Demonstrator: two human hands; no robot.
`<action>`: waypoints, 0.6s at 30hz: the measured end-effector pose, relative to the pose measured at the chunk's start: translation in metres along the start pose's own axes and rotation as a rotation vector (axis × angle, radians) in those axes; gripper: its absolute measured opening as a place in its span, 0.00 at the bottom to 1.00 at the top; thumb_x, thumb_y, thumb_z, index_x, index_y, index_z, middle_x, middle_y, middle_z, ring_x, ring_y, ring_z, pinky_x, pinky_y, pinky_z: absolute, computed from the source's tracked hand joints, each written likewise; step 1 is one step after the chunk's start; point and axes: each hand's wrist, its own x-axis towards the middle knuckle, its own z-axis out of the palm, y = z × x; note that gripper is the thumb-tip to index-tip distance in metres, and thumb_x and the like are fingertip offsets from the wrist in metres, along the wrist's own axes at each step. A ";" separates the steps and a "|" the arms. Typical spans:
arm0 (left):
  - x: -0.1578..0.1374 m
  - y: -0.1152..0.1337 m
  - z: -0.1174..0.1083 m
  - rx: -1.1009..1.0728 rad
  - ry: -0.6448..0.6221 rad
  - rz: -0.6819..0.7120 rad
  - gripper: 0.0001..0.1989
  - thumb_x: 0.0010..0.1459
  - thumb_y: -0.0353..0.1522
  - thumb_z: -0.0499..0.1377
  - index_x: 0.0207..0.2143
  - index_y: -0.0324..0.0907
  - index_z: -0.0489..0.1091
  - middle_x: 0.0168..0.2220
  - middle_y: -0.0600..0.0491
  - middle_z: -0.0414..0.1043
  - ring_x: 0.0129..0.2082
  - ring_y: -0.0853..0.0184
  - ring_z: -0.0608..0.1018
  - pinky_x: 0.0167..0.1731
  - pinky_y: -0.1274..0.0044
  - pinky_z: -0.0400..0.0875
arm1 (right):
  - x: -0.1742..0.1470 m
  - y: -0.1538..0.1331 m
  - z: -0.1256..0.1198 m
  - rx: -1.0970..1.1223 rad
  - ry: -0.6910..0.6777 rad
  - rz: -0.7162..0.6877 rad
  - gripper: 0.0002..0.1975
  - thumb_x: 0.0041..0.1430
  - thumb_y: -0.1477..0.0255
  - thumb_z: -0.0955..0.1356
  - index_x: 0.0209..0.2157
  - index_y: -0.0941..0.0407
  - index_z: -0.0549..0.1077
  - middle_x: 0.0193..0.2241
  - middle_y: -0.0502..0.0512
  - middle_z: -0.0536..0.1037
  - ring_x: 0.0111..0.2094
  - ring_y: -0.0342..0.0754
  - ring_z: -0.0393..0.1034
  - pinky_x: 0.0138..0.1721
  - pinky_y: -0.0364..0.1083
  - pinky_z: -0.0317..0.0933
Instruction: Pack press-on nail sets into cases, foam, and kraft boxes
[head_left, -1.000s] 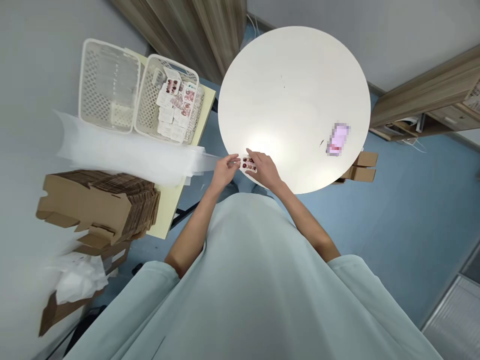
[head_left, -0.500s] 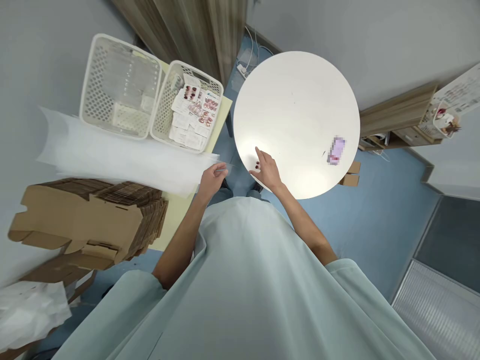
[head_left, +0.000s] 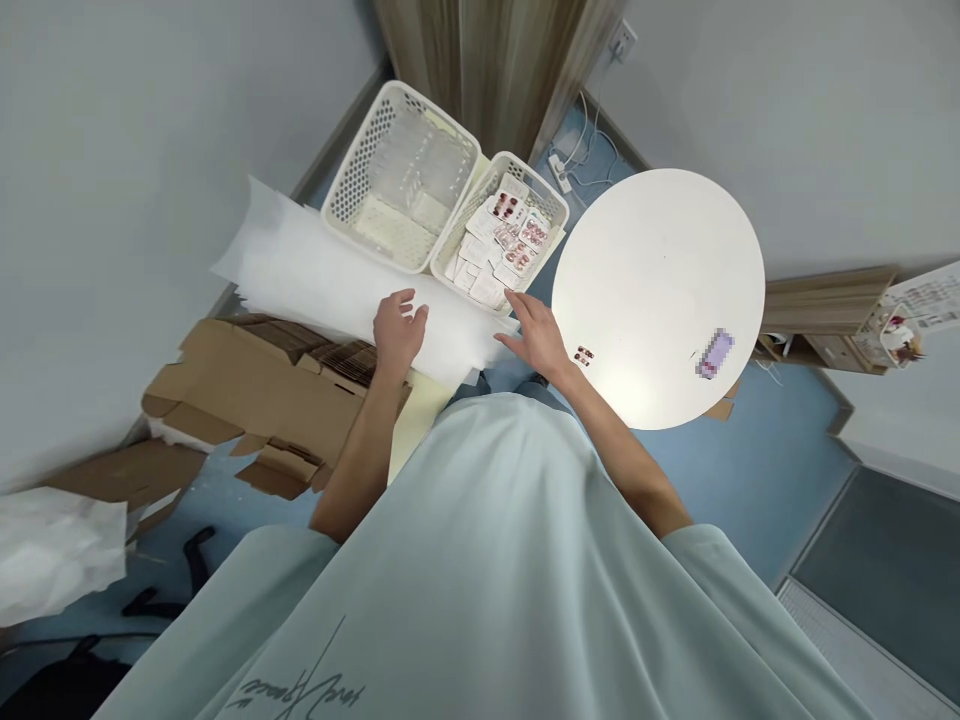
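Note:
My left hand (head_left: pixel 397 330) lies with fingers spread on a stack of white foam sheets (head_left: pixel 315 270) on the yellow side table. My right hand (head_left: pixel 534 335) hovers open over the right end of the same sheets, just below a white basket of small cards with dark red pieces (head_left: pixel 504 238). Neither hand holds anything. One small card with red pieces (head_left: pixel 584 354) lies alone on the near left edge of the round white table (head_left: pixel 660 260), a little right of my right hand.
A second white basket (head_left: pixel 401 180) with clear packets stands left of the card basket. Flattened cardboard boxes (head_left: pixel 262 385) are piled at the left. A blurred purple item (head_left: pixel 714 353) lies on the round table's right side. Wooden shelving (head_left: pixel 825 300) stands at the right.
My view has swung left. My right hand left the card with red pieces on the round table and moved to the foam sheets. My left hand opened flat onto the sheets.

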 end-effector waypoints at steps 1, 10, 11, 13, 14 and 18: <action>0.009 0.001 -0.007 0.001 0.015 0.022 0.23 0.65 0.35 0.64 0.61 0.44 0.75 0.63 0.40 0.76 0.60 0.51 0.80 0.61 0.60 0.78 | 0.008 -0.007 0.000 -0.004 -0.007 -0.009 0.40 0.74 0.63 0.72 0.80 0.53 0.59 0.73 0.70 0.70 0.74 0.69 0.63 0.73 0.71 0.61; 0.121 0.030 -0.041 0.293 -0.028 0.203 0.25 0.65 0.34 0.70 0.60 0.33 0.73 0.67 0.32 0.69 0.72 0.40 0.66 0.76 0.51 0.55 | 0.053 -0.052 -0.012 -0.033 -0.012 -0.066 0.35 0.77 0.59 0.71 0.78 0.51 0.64 0.72 0.68 0.70 0.75 0.68 0.62 0.74 0.69 0.60; 0.132 0.032 -0.040 0.334 -0.049 0.168 0.23 0.65 0.32 0.70 0.58 0.30 0.73 0.67 0.31 0.69 0.72 0.39 0.65 0.76 0.50 0.53 | 0.055 -0.055 -0.013 -0.037 -0.010 -0.066 0.34 0.77 0.59 0.71 0.77 0.52 0.64 0.72 0.68 0.71 0.75 0.68 0.62 0.74 0.69 0.60; 0.151 0.034 -0.036 0.387 -0.080 0.106 0.18 0.66 0.28 0.67 0.55 0.27 0.73 0.66 0.29 0.70 0.71 0.39 0.65 0.75 0.47 0.52 | 0.056 -0.059 -0.017 -0.040 -0.008 -0.060 0.33 0.77 0.60 0.71 0.77 0.52 0.65 0.72 0.69 0.71 0.75 0.67 0.62 0.74 0.68 0.60; 0.158 0.035 -0.033 0.399 -0.087 0.083 0.16 0.66 0.26 0.66 0.53 0.27 0.73 0.65 0.28 0.71 0.71 0.39 0.65 0.75 0.46 0.52 | 0.055 -0.060 -0.019 -0.039 -0.006 -0.054 0.33 0.77 0.61 0.70 0.77 0.52 0.65 0.72 0.69 0.71 0.75 0.67 0.62 0.74 0.68 0.60; 0.170 0.037 -0.023 0.452 -0.100 0.035 0.14 0.65 0.20 0.62 0.52 0.24 0.72 0.65 0.23 0.70 0.71 0.39 0.67 0.72 0.45 0.54 | 0.052 -0.058 -0.023 -0.036 0.007 -0.021 0.33 0.77 0.60 0.70 0.77 0.51 0.65 0.72 0.68 0.71 0.75 0.68 0.62 0.74 0.69 0.60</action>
